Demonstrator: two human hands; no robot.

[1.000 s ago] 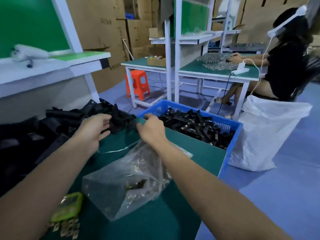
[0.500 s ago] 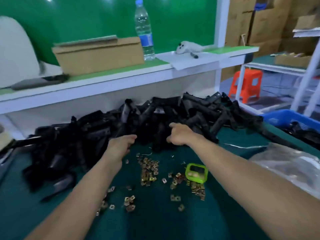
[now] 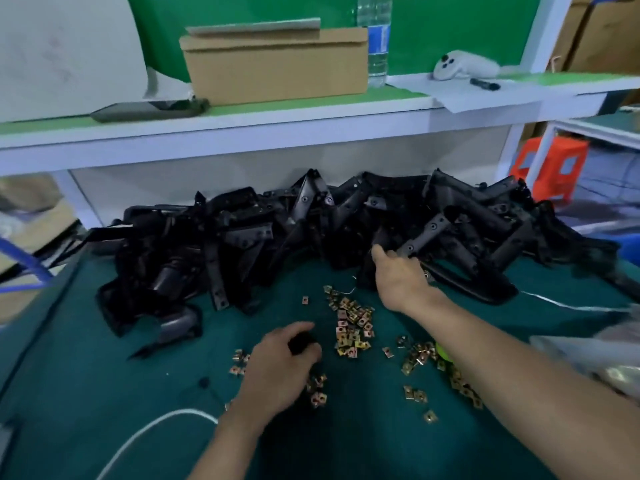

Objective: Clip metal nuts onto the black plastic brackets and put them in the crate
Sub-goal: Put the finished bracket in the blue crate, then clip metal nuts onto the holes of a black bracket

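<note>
head view: the left hand [image 3: 284, 367] hovers low over the loose metal nuts [image 3: 353, 323] scattered on the green table mat [image 3: 86, 393]. its fingers are curled down, but i cannot tell whether they pinch a nut. the right hand [image 3: 398, 277] is stretched to the near edge of the heap of black plastic brackets [image 3: 304, 230], one finger pointing forward and touching a bracket. the other fingers are hidden, so i cannot tell if they are closed on it.

to do this step well, i'd take one nut only, turn its open side outward, and draw out a single bracket by a free end rather than from under the tangle, so the heap does not slide onto the nuts.

a green timer [image 3: 440, 351] lies among the nuts beside the right forearm, a white cable [image 3: 149, 429] runs near the left arm, and a clear plastic bag [image 3: 588, 355] sits at right. a sliver of blue at the far right is probably the crate [image 3: 633, 241], well apart from both hands. on the shelf [image 3: 277, 133] stand a cardboard box [image 3: 273, 60], a water bottle [image 3: 375, 39] and a white controller [image 3: 453, 65].
</note>
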